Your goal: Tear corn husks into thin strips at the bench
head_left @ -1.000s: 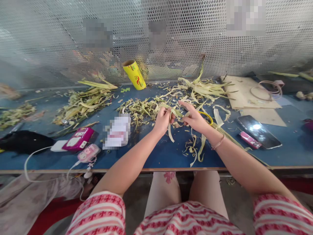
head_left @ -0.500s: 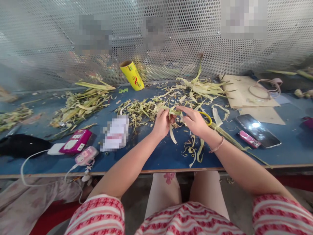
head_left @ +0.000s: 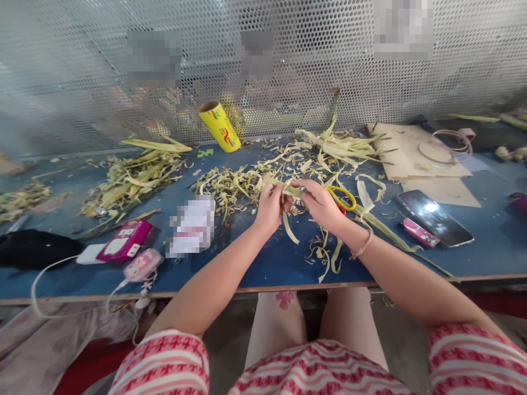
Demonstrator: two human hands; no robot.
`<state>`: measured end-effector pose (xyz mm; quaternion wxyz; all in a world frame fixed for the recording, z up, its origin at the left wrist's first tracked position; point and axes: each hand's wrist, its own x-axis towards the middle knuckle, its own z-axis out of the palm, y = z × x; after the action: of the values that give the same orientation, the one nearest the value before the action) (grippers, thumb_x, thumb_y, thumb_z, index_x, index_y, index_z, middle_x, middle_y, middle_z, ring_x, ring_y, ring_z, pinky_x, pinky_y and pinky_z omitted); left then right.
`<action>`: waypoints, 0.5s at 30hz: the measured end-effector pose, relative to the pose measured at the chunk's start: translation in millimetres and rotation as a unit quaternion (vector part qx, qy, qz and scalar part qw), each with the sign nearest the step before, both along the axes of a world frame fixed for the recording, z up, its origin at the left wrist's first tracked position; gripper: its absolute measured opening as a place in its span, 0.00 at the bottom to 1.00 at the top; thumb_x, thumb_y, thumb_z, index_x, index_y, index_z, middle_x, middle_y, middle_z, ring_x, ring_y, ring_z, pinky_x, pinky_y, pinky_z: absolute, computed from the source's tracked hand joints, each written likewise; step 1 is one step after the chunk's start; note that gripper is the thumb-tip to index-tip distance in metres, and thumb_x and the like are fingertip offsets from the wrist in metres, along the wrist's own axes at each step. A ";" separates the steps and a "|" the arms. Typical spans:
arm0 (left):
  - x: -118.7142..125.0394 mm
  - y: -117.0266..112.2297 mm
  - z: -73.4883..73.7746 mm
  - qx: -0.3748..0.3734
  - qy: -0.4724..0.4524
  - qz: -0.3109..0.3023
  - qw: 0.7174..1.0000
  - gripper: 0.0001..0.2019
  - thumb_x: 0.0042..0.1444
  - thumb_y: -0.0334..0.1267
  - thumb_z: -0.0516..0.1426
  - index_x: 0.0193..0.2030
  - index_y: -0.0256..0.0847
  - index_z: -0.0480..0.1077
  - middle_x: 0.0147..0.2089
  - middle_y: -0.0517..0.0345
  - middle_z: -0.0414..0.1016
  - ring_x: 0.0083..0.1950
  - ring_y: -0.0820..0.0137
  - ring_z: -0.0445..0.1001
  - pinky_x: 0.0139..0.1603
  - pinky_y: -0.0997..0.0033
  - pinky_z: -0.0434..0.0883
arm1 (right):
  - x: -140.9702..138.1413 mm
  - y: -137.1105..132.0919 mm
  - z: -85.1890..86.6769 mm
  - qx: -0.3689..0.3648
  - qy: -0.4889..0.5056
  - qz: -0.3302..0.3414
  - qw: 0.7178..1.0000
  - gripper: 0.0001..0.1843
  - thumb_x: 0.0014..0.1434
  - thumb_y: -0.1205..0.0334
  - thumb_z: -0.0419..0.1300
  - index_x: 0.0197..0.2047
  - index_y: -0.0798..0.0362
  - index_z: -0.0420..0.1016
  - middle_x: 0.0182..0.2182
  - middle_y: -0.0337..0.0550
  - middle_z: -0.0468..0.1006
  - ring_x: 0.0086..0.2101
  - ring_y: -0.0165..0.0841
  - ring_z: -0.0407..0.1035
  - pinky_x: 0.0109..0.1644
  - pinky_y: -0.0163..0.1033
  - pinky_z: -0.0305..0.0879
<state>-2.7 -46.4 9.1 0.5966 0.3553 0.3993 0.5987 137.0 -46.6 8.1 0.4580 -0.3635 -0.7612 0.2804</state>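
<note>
Between my two hands is a pale green leaf strip (head_left: 293, 191), with a lighter ribbon (head_left: 290, 227) hanging below it. My left hand (head_left: 272, 208) is closed, pinching the strip between thumb and fingers. My right hand (head_left: 320, 202) holds the strip's other side with bent fingers; its thumb is partly hidden. Just beyond the right hand shows a yellow loop handle (head_left: 343, 198), with a bit of red beside it. A heap of curled leaf scraps (head_left: 234, 189) lies left of and behind the hands.
Long leaves (head_left: 346, 148) are piled behind, with another pile (head_left: 135, 175) at left. A yellow tube (head_left: 220, 126) leans by the perforated metal screen (head_left: 296, 66). A phone (head_left: 436, 216) lies right; a magenta device (head_left: 125, 240) with a white cable lies left on the blue table (head_left: 255, 274).
My right hand's fingers have bent and closed in on the strip, where they were stretched out before. More of the yellow handle shows. My left hand keeps its pinch.
</note>
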 end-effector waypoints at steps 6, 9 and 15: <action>-4.6 5.0 -8.0 0.047 0.039 0.078 0.995 0.15 0.61 0.44 0.56 0.28 0.43 0.54 0.18 0.70 0.59 0.16 0.80 0.56 0.20 0.77 0.53 | 2.0 3.0 -0.1 0.014 0.008 -0.009 1.000 0.26 0.58 0.75 0.46 0.55 0.51 0.72 0.51 0.50 0.75 0.54 0.39 0.69 0.60 0.52 0.66; -9.6 9.4 -12.1 0.046 0.074 0.130 0.988 0.18 0.60 0.49 0.57 0.29 0.44 0.54 0.21 0.69 0.58 0.19 0.80 0.58 0.22 0.78 0.57 | 1.5 1.2 1.5 -0.020 0.020 0.016 0.999 0.31 0.54 0.77 0.47 0.59 0.50 0.70 0.58 0.48 0.72 0.58 0.39 0.65 0.58 0.49 0.68; -13.6 12.7 -14.2 0.068 0.119 0.164 0.977 0.19 0.60 0.51 0.56 0.29 0.44 0.53 0.20 0.69 0.53 0.19 0.79 0.55 0.21 0.78 0.53 | -0.3 -1.4 4.3 -0.085 0.022 0.056 0.995 0.39 0.51 0.77 0.48 0.66 0.51 0.62 0.67 0.48 0.62 0.60 0.40 0.64 0.48 0.40 0.74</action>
<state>-16.4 -33.8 -5.0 0.4127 0.3937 0.4785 0.6676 136.7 -48.0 12.3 0.4258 -0.3519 -0.7434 0.3771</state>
